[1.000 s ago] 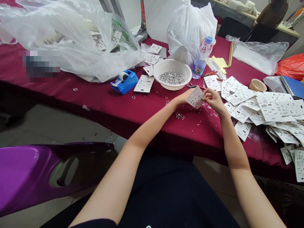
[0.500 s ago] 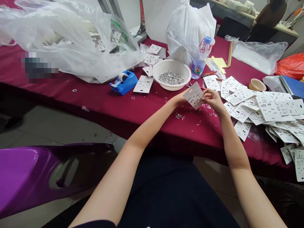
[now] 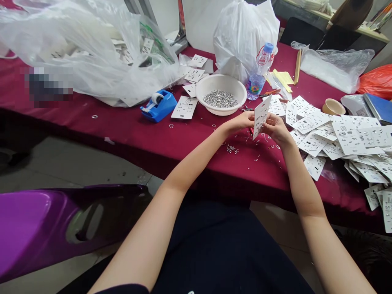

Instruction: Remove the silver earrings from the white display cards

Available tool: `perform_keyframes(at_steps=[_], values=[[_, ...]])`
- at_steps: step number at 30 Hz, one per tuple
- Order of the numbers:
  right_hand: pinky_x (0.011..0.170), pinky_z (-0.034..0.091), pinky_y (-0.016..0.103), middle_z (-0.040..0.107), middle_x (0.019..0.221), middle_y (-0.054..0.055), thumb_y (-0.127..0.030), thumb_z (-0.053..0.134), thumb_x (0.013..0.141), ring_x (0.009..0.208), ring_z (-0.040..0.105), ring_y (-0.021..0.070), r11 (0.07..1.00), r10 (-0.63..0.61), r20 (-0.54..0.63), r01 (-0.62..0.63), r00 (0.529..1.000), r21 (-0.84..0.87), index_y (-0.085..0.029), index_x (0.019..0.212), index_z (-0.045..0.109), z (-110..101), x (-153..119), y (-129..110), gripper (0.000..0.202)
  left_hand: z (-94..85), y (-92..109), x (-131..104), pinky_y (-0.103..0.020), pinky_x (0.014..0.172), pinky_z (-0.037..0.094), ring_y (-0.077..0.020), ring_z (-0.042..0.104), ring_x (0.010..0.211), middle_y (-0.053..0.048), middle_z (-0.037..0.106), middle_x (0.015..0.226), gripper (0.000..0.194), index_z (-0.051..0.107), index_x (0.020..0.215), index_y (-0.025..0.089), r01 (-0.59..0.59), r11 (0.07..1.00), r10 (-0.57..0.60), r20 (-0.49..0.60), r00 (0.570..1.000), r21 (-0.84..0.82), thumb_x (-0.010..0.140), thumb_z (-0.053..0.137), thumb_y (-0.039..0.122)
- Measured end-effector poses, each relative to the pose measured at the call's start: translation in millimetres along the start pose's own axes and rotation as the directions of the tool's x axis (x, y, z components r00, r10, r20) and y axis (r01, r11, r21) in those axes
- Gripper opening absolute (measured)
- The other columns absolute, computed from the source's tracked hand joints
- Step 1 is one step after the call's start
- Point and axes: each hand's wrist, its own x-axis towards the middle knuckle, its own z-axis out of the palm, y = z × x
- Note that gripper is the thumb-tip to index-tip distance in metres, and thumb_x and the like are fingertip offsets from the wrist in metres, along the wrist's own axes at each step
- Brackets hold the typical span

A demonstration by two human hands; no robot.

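Over the table, a white earring card (image 3: pixel 261 116) with small metal pieces on it is tilted almost on edge. My right hand (image 3: pixel 275 127) pinches the card at its right side. On the card's other side is my left hand (image 3: pixel 244 121), its fingers closed at the card's left and partly hidden behind it. Just beyond the hands lie red-handled pliers (image 3: pixel 246 109), mostly covered. A white bowl (image 3: pixel 203 102) full of small metal parts stands behind my left hand. Nearer me, a small heap of metal pieces (image 3: pixel 232 149) rests on the dark red cloth.
Many filled earring cards (image 3: pixel 349 139) are piled at the right. A blue tape dispenser (image 3: pixel 162 107) and a single card (image 3: pixel 184 108) lie left of the bowl. Behind stand a water bottle (image 3: pixel 256 79) and white plastic bag (image 3: pixel 231 41). A purple stool (image 3: pixel 27 228) is at lower left.
The card has turned from facing me to nearly edge-on and moved slightly right. My left hand, earlier mostly hidden behind it, now shows at its left side.
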Motion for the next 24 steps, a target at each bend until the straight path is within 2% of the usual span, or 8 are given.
perform_keyframes(at_steps=[6, 12, 16, 20, 24], values=[[0.069, 0.060, 0.028, 0.068, 0.078, -0.004, -0.040, 0.095, 0.053, 0.067, 0.064, 0.0090, 0.998, -0.011, -0.041, 0.013, 0.999, 0.065, -0.021, 0.078, 0.054, 0.4, 1.5, 1.6, 0.052, 2.1, 2.3, -1.6, -0.032, 0.083, 0.048, -0.0122, 0.061, 0.080, -0.005, 0.068, 0.087, 0.038, 0.065, 0.088, 0.011, 0.040, 0.997, -0.041, -0.015, 0.999, -0.069, 0.068, 0.084, 0.037], [0.065, 0.059, 0.024, 0.067, 0.079, -0.004, -0.037, 0.094, 0.052, 0.067, 0.064, 0.0087, 0.995, -0.010, -0.067, 0.016, 0.998, 0.098, -0.023, 0.085, 0.057, 2.9, 0.9, 1.0, 0.053, 8.7, 9.2, -6.0, -0.035, 0.087, 0.049, -0.0129, 0.063, 0.084, -0.003, 0.066, 0.086, 0.034, 0.063, 0.083, 0.012, 0.073, 0.980, -0.077, -0.013, 0.997, -0.183, 0.068, 0.084, 0.034], [0.063, 0.059, 0.025, 0.065, 0.076, -0.004, -0.042, 0.095, 0.048, 0.065, 0.062, 0.0095, 0.993, -0.058, -0.061, 0.063, 0.996, 0.098, -0.023, 0.085, 0.054, 6.0, -0.6, -0.7, 0.059, 12.1, 9.2, -5.3, -0.034, 0.087, 0.048, -0.0120, 0.062, 0.082, -0.001, 0.064, 0.083, 0.028, 0.063, 0.081, 0.013, 0.093, 0.973, -0.100, -0.021, 0.995, -0.211, 0.069, 0.083, 0.029], [0.063, 0.058, 0.026, 0.064, 0.075, -0.004, -0.044, 0.095, 0.049, 0.067, 0.063, 0.0104, 0.987, -0.117, -0.069, 0.124, 0.991, 0.102, -0.023, 0.085, 0.055, 10.3, -0.7, -0.1, 0.058, 13.7, 5.7, -3.9, -0.033, 0.076, 0.047, -0.0118, 0.060, 0.076, -0.001, 0.062, 0.080, 0.025, 0.062, 0.079, 0.015, 0.069, 0.970, -0.081, -0.043, 0.996, -0.233, 0.073, 0.081, 0.030], [0.068, 0.061, 0.029, 0.067, 0.078, -0.004, -0.043, 0.097, 0.045, 0.067, 0.063, 0.0103, 0.980, -0.117, -0.112, 0.133, 0.987, 0.148, -0.024, 0.086, 0.059, 14.0, -0.2, 2.5, 0.059, 14.1, 5.9, -4.2, -0.030, 0.066, 0.042, -0.0111, 0.057, 0.072, 0.000, 0.059, 0.078, 0.034, 0.056, 0.073, 0.017, 0.040, 0.966, -0.051, -0.034, 0.998, -0.256, 0.069, 0.085, 0.035]])
